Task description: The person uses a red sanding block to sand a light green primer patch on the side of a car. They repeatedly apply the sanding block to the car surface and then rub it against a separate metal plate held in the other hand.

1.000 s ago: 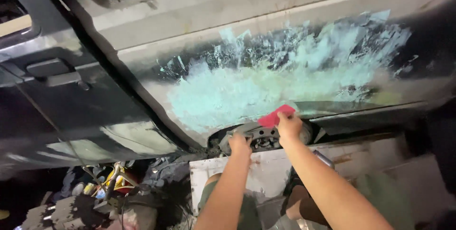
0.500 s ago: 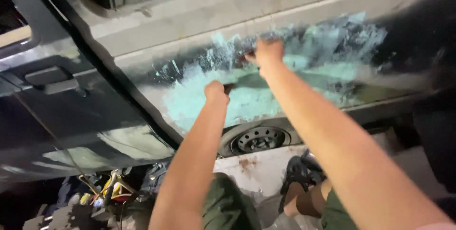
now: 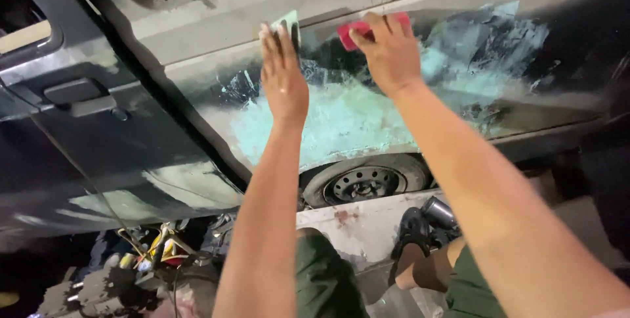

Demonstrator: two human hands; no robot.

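A red spreader (image 3: 357, 31) is pinched in the right hand (image 3: 392, 52), whose fingers are closed over its top edge, so that only the red end to the left of the knuckles can be seen. It is held against the upper part of the pale green filler patch (image 3: 341, 121), just under the body crease of the dark car panel (image 3: 197, 88), presumably so that the edge can be drawn flat across the paste. The left hand (image 3: 283, 75) is laid with its fingers straight and together against the panel, beside the right hand. A small flat piece (image 3: 289, 24), pale green on one face and dark at the edge, shows above the fingertips; it may be a second scraper or a mixing card, but the view is too blurred to say, and whether it is gripped or only pressed under the fingers cannot be told.

Below the patch, a wheel (image 3: 364, 183) with a dark steel rim is partly covered by the arch of the panel. A door handle (image 3: 79, 95) is seen on the door at the left. The blade of the spreader is hidden by the hand. The person's knees, in green cloth, are cut off at the lower edge, and a sandalled foot (image 3: 410, 239) is seen between them. The clutter (image 3: 157, 252) on the ground at the lower left is too dark to be sorted out.
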